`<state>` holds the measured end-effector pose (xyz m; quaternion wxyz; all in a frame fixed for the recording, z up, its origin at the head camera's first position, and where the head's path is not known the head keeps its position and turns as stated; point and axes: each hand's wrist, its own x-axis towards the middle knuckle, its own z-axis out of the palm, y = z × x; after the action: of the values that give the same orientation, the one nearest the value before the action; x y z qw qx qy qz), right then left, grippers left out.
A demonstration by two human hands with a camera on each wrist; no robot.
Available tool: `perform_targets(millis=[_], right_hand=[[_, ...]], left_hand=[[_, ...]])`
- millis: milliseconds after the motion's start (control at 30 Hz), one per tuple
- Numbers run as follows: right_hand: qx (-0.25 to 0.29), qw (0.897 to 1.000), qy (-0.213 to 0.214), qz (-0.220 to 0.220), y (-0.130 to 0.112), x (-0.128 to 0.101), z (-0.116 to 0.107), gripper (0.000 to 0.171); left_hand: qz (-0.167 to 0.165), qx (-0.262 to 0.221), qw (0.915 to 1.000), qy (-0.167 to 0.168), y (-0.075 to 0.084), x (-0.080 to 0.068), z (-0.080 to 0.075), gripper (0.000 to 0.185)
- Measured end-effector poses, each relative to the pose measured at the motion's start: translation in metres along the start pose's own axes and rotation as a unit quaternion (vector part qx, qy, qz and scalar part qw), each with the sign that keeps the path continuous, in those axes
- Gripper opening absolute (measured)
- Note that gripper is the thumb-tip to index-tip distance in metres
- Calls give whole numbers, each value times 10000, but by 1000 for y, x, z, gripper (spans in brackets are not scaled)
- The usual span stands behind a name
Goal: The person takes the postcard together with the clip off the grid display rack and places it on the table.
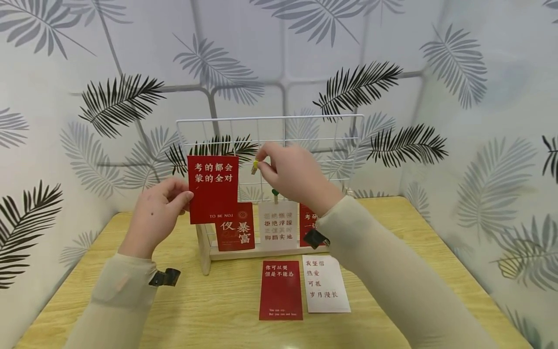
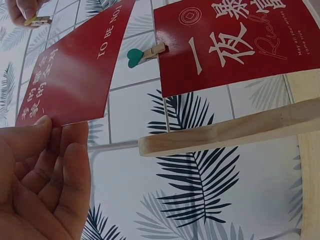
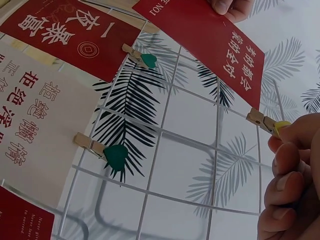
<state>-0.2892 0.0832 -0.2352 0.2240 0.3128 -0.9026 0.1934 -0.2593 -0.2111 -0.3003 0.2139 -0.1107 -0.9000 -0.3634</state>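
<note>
My left hand (image 1: pixel 159 213) pinches a red card (image 1: pixel 213 191) by its left edge, thumb in front, and holds it upright before the left part of the white wire grid rack (image 1: pixel 270 117). Between thumb and index finger my right hand (image 1: pixel 292 172) pinches a small wooden clothespin (image 3: pixel 262 121) with a yellow end. In the head view the clothespin is to the right of the card, apart from it. Lower on the grid, a red card (image 2: pixel 240 45) and a white card (image 1: pixel 278 228) hang from clothespins with green hearts (image 3: pixel 116 157).
Another red card (image 1: pixel 306 213) hangs at the right, partly behind my right wrist. On the wooden table (image 1: pixel 209 310) lie a red card (image 1: pixel 281 291) and a white card (image 1: pixel 326 286) in front of the rack. A wooden base (image 1: pixel 266 251) supports the grid. Leaf-patterned covering surrounds the table.
</note>
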Motion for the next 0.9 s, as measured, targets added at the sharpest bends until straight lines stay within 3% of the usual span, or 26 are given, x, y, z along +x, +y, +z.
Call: perform_targets(millis=[900], right_hand=[[428, 9967, 34, 684, 38, -50, 7, 12]], left_hand=[[-60, -137, 9992, -375, -3, -27, 8, 11]])
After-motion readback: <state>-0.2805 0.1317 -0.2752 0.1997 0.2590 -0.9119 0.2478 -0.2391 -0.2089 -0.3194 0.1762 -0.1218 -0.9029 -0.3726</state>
